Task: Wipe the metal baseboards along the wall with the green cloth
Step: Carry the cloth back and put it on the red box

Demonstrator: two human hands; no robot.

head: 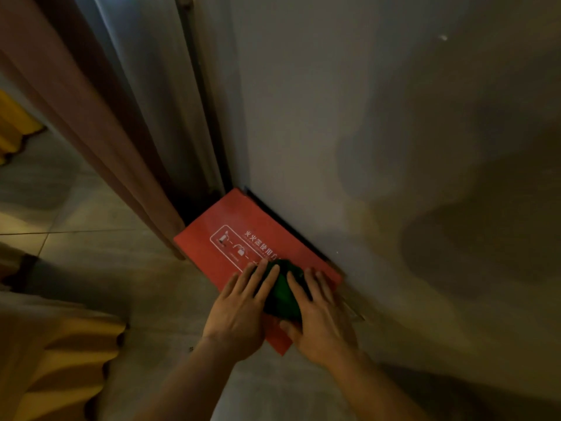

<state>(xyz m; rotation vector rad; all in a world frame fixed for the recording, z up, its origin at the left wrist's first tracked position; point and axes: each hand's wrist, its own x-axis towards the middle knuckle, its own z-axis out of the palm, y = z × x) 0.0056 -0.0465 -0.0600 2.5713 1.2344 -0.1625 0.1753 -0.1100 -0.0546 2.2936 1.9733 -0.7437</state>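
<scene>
Dimly lit tiled floor [100,238], pale wall [379,123], red box [243,235], curtain [91,123]

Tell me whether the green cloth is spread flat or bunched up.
Bunched: the green cloth sits as a thick wad between both hands.

Left hand [239,311] and right hand [318,314] flat (fingers straight), side by side.

The green cloth [283,291] lies bunched between the fingers of the left hand [239,311] and right hand [318,314]. Both hands press it flat-fingered onto a red box [230,238], beyond the fingertips a wall [364,132].
</scene>
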